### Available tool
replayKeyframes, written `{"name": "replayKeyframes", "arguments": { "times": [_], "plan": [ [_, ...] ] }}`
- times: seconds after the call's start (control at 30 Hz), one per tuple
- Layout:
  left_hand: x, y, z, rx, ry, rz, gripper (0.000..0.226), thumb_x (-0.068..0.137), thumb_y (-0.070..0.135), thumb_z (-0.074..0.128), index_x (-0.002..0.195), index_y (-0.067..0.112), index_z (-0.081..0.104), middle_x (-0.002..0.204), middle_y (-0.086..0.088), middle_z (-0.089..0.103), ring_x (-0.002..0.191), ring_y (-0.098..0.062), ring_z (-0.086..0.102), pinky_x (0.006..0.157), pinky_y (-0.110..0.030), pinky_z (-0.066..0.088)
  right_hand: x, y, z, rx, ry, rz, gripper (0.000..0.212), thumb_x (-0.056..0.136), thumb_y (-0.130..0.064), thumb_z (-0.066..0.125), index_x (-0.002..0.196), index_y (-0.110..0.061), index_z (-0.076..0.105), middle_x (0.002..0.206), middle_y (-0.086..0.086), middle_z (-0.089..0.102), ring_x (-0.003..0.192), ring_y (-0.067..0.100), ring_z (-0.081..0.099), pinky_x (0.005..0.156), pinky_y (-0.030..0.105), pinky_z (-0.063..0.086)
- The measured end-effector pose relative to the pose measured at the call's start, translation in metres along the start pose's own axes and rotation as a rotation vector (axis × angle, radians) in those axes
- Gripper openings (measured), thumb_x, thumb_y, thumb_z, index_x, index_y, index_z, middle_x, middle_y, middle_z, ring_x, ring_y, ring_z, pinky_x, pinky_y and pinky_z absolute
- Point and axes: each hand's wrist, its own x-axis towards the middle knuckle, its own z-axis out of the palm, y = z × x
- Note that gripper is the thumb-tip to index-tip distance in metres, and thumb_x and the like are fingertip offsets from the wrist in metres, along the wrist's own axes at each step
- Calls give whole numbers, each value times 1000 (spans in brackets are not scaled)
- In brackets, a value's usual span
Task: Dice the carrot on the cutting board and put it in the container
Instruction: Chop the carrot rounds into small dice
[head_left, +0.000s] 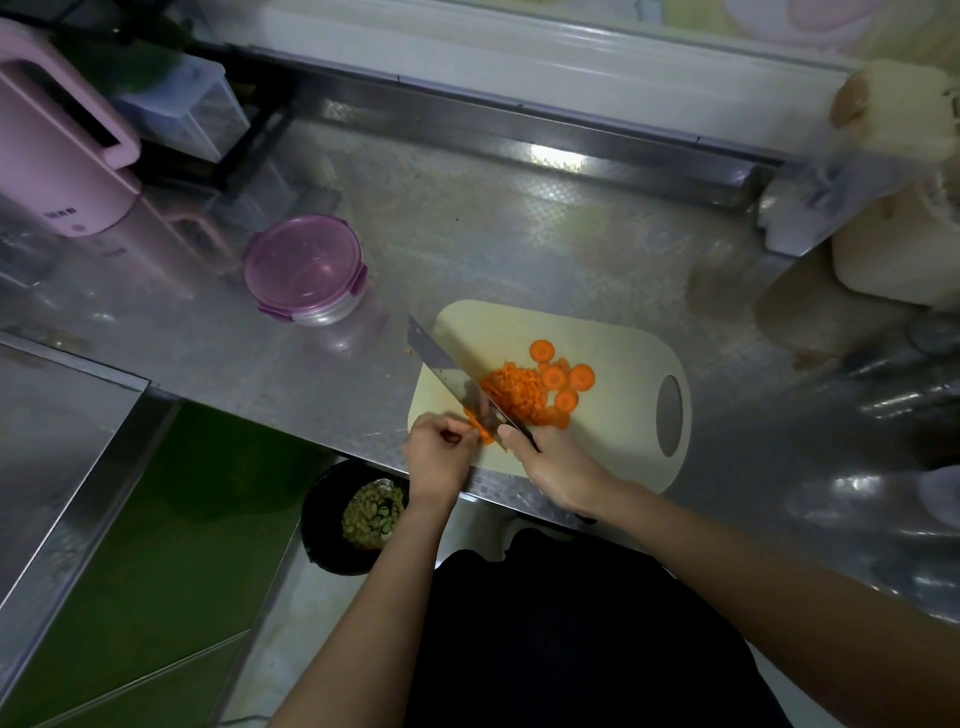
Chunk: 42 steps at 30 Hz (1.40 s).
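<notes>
A patterned steel desk (519, 249) fills most of the view, running from a raised back ledge down to its near edge, where the person stands. At the far left of the desk stands a pink jug-shaped appliance (62, 156) with a large handle. A pale cutting board (613, 447) lies at the near edge of the desk, its oval handle hole to the right. Below the desk edge, on the floor, sits a black bin (327, 545) holding food scraps. The container (304, 270), round and clear with a purple clip lid on it, rests on the desk to the left of the board and well apart from it. A broad knife (441, 369) lies slanted over the left part of the board, its tip reaching past the board's edge towards the container. The right hand (556, 467) is wrapped round the knife's handle. The left hand (439, 454) sits just beside the blade, fingers curled, pinching a carrot piece (480, 431) against the board. Right of the blade a heap of diced carrot (514, 387) lies on the middle of the board, and several round carrot slices (543, 351) lie touching or just beside the heap on its far and right sides.
</notes>
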Motion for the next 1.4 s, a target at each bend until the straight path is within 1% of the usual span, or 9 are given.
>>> {"name": "replayKeyframes", "arguments": {
  "times": [0.27, 0.37, 0.47, 0.53, 0.73, 0.87, 1.1, 1.23, 1.4],
  "plan": [
    [-1, 1, 2, -16, 10, -9, 3, 78, 2, 67, 77, 2, 69, 76, 0, 64, 66, 3, 53, 59, 4, 34, 1, -2, 2, 6, -8, 41, 45, 99, -42, 36, 114, -6, 57, 107, 17, 63, 100, 26, 58, 92, 37, 44],
    [0, 1, 1, -16, -5, -6, 3, 78, 2, 67, 78, -1, 68, 74, 1, 63, 65, 3, 54, 59, 4, 34, 4, -4, 3, -51, -10, 96, 56, 97, -47, 35, 100, 4, 59, 89, 24, 63, 86, 35, 59, 81, 42, 46],
    [2, 3, 0, 10, -33, -6, 6, 79, 4, 68, 76, -1, 69, 72, 0, 63, 62, 5, 52, 57, 3, 34, 7, -8, 4, -163, -16, 125, 49, 98, -45, 35, 68, -9, 48, 61, 7, 47, 64, 25, 50, 58, 33, 37],
    [2, 3, -1, 23, -37, -16, 5, 79, 4, 67, 77, -1, 68, 73, -1, 63, 64, -3, 53, 56, 4, 32, 8, -13, 6, -216, -9, 135, 49, 99, -44, 36, 59, -14, 37, 57, 3, 40, 58, 22, 43, 50, 31, 26],
    [1, 2, -1, 26, -8, -24, 8, 76, 1, 63, 82, -1, 67, 79, -4, 64, 73, -11, 54, 58, 1, 32, 9, -11, 19, -260, 11, 115, 47, 97, -46, 38, 65, -12, 42, 63, 11, 50, 70, 32, 54, 61, 34, 38],
    [1, 1, 0, 12, -17, -17, 5, 77, 1, 65, 80, -2, 66, 76, -2, 63, 69, -9, 53, 56, 5, 31, 13, -14, 12, -219, 3, 132, 48, 99, -42, 38, 58, -16, 37, 56, 2, 41, 65, 25, 48, 59, 29, 30],
    [3, -3, 2, 10, -3, -4, 3, 75, 2, 67, 73, 1, 67, 76, -5, 67, 70, -11, 58, 56, 4, 34, 15, -17, 7, -129, 5, 92, 48, 100, -38, 38, 58, -15, 39, 53, 1, 40, 54, 18, 43, 55, 31, 26],
    [3, -5, 2, -5, -40, 41, 4, 77, -1, 67, 74, -1, 70, 78, -7, 69, 70, -12, 61, 59, 2, 37, 9, -16, 0, -64, 41, 26, 48, 99, -38, 38, 79, 1, 57, 67, 12, 56, 73, 28, 57, 69, 37, 42],
    [4, -9, 3, -27, -48, 38, 5, 77, 1, 69, 73, 3, 70, 82, -11, 69, 74, -15, 63, 63, 0, 40, 4, -5, 0, -47, 52, -17, 54, 98, -43, 36, 98, 7, 59, 91, 25, 64, 87, 33, 60, 81, 41, 46]
  ]
}}
